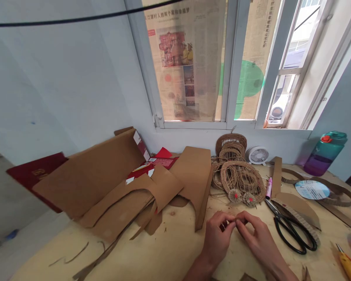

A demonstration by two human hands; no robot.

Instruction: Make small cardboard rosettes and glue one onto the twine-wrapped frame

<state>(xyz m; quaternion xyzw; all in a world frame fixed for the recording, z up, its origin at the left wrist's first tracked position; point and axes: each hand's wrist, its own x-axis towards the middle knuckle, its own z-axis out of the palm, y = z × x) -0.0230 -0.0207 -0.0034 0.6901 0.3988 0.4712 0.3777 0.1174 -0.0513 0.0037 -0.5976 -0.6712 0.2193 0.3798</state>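
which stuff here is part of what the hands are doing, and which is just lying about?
In use, likely: left hand and right hand, both pinching a small piece, too small to identify; rosettes, woven coils, scissors close by.
Lying about: cardboard sheets, fan, water bottle, yellow cutter.

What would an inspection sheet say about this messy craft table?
Surface: wooden table, strewn with thin scraps.
Job's things: two coiled discs with red centres, nearest the hands; anything held is hidden.
Clutter: cardboard sheets, woven coils, scissors, fan, bottle.
Hands: left hand and right hand, fingertips pinched together.
Cables: black cable overhead.
Surroundings: window covered with newspaper.
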